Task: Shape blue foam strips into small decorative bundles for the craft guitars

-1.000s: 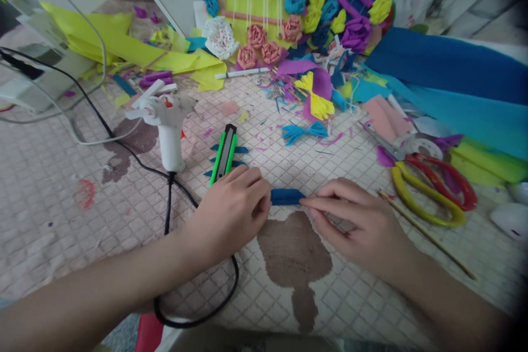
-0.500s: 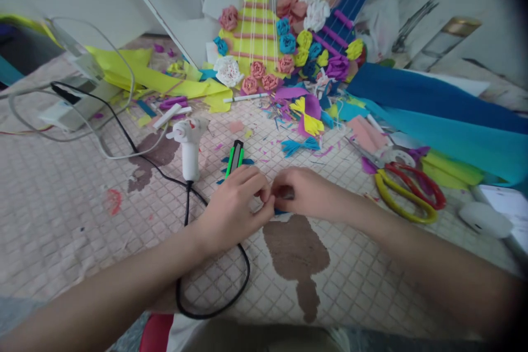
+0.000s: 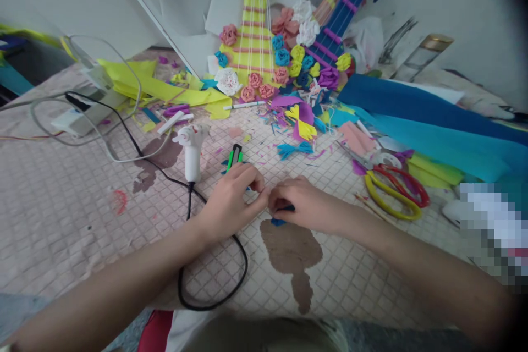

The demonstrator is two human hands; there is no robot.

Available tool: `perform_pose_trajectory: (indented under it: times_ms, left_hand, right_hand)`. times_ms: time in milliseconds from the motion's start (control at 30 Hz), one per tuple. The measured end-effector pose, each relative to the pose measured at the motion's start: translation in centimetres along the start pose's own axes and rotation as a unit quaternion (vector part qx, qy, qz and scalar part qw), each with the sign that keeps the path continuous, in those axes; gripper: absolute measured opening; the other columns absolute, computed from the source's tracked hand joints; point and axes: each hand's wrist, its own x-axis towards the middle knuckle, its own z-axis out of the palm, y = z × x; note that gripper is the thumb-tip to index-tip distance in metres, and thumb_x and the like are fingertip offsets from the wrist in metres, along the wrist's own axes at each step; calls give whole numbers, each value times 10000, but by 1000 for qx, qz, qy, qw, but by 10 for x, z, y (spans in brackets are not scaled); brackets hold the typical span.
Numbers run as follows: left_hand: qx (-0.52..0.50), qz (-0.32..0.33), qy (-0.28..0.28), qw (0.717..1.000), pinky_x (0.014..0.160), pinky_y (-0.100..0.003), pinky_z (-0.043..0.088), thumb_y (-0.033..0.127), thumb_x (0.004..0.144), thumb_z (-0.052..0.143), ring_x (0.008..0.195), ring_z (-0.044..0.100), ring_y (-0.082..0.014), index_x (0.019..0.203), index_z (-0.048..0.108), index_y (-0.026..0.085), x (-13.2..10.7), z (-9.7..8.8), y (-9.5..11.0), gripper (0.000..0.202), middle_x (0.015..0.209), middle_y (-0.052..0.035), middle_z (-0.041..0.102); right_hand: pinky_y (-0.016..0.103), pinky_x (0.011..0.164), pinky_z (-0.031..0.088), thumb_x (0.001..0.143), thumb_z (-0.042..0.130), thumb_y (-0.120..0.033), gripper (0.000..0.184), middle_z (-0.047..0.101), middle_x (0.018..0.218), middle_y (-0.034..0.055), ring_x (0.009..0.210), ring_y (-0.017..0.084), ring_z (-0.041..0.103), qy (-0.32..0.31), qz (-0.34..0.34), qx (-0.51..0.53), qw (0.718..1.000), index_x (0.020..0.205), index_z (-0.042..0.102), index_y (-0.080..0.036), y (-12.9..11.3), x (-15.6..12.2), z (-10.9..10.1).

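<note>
My left hand [image 3: 233,198] and my right hand [image 3: 303,206] meet fingertip to fingertip over the pink quilted mat [image 3: 82,220]. Both pinch a small blue paper strip [image 3: 280,219], which shows only as a sliver under my right fingers. A green utility knife [image 3: 234,156] lies just beyond my left knuckles. A white glue gun [image 3: 192,148] stands to its left, and its black cord [image 3: 214,297] loops under my left forearm.
Yellow and red scissors [image 3: 391,192] lie to the right of my hands. Paper guitars covered in paper flowers [image 3: 264,55] lean at the back. Blue and teal paper sheets [image 3: 433,115] spread at right, yellow sheets [image 3: 157,85] at back left. Paper scraps litter the middle.
My hands came together from holding the blue strip by its two ends; now my right hand covers most of it. The view has tilted up and back.
</note>
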Motion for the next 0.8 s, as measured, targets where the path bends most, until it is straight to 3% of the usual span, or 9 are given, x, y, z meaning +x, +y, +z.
perform_pose_trajectory:
  times_ms: [433, 500, 600, 667, 800]
  left_hand:
    - [-3, 2, 1, 1000, 652, -258, 386, 102, 792, 515, 690, 451, -123, 693, 430, 171, -1, 0, -3, 148, 685, 17, 471]
    - [-15, -10, 3, 1000, 657, -264, 389, 137, 807, 520, 693, 462, -125, 696, 443, 169, -2, -1, -3, 138, 689, 12, 484]
    - [-65, -59, -6, 996, 667, -270, 402, 232, 851, 503, 718, 496, -131, 780, 505, 163, -3, -4, -2, 99, 743, -6, 539]
    - [-115, -99, -26, 988, 681, -275, 413, 297, 881, 467, 748, 523, -136, 884, 548, 163, -2, -7, -1, 156, 823, -24, 589]
    - [-153, -143, -90, 974, 640, -257, 410, 365, 874, 486, 745, 540, -138, 933, 603, 175, 1, -6, 3, 231, 880, -27, 644]
  right_hand:
    - [343, 795, 389, 771, 572, -85, 91, 623, 823, 58, 861, 195, 561, -52, -61, -62, 995, 726, 612, -154, -11, -8, -12]
    - [346, 792, 379, 757, 577, -91, 92, 626, 785, 39, 827, 183, 564, -45, -67, -39, 996, 701, 599, -160, -10, -7, -14]
    - [289, 684, 385, 731, 582, -119, 57, 600, 716, -1, 702, 136, 537, 10, 1, 99, 995, 710, 592, -171, -5, -7, -16]
    - [259, 612, 368, 744, 577, -181, 13, 570, 694, -20, 644, 113, 502, 67, 63, 237, 967, 733, 583, -177, 0, -7, -16]
    - [252, 592, 348, 737, 608, -316, 142, 525, 674, -36, 616, 96, 470, 160, 148, 481, 849, 725, 568, -180, 1, -9, -7]
